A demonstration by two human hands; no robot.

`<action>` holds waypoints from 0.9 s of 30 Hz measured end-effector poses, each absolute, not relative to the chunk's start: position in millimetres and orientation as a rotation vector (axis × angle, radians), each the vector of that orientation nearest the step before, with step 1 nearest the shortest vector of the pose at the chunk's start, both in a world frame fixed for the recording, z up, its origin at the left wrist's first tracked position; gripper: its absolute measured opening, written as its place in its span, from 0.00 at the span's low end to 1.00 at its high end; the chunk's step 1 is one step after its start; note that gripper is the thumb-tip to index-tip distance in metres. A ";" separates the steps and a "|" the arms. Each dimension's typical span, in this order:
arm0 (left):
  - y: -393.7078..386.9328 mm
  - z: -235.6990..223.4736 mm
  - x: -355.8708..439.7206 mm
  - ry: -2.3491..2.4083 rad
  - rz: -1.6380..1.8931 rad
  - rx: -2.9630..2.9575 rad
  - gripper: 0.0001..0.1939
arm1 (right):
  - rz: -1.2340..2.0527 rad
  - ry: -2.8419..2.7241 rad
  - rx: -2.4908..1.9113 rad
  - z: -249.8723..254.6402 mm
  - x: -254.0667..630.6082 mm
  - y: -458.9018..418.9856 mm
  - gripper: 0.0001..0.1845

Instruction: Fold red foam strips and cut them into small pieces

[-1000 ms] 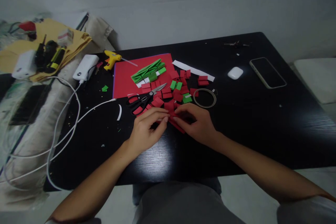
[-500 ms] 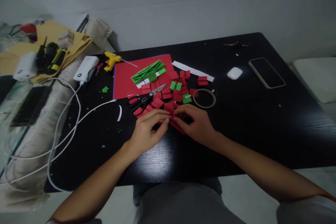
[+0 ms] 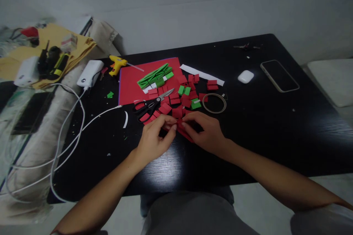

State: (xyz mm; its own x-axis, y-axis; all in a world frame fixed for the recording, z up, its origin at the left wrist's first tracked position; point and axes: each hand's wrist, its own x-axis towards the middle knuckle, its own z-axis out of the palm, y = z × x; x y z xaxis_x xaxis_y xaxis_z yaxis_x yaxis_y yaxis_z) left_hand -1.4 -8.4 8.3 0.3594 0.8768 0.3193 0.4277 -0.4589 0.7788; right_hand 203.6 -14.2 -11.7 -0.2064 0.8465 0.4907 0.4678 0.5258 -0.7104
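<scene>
Over the near half of the black table (image 3: 248, 143), both forearms slant inward, wrists low. The left hand (image 3: 156, 136) and right hand (image 3: 205, 131) meet almost tip to tip, fingers curled, each thumb and forefinger pinched on a red paper piece (image 3: 185, 133) between them, just nearer than the scissors (image 3: 150, 107).

A black wood-grained table (image 3: 264, 132) carries folded red paper pieces (image 3: 212, 85), a yellow glue gun (image 3: 118, 65), a rounded white case (image 3: 245, 76) and a dark-screened phone (image 3: 279, 76).
</scene>
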 end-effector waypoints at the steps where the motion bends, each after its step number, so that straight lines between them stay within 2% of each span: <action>1: -8.9 8.1 -1.3 1.151 0.994 2.000 0.06 | 0.507 -1.854 -1.081 -11.9 202.8 -15.0 0.03; 5: -10.1 9.0 -0.4 1.212 0.970 1.853 0.10 | 0.444 -1.891 -1.060 -14.5 200.2 -17.3 0.03; 12: -6.8 7.8 0.4 1.226 0.962 1.714 0.10 | 0.347 -1.974 -1.017 -17.9 199.8 -18.0 0.06; 17: -6.6 7.4 1.2 1.210 0.913 1.761 0.07 | 0.341 -1.987 -1.040 -18.6 200.1 -19.4 0.07; 23: -9.0 9.9 2.0 1.228 0.903 1.897 0.11 | 0.322 -1.979 -1.035 -17.3 199.1 -19.2 0.08; 27: -9.3 8.8 2.3 1.239 0.898 1.936 0.09 | 0.322 -1.973 -1.034 -16.5 197.5 -19.3 0.08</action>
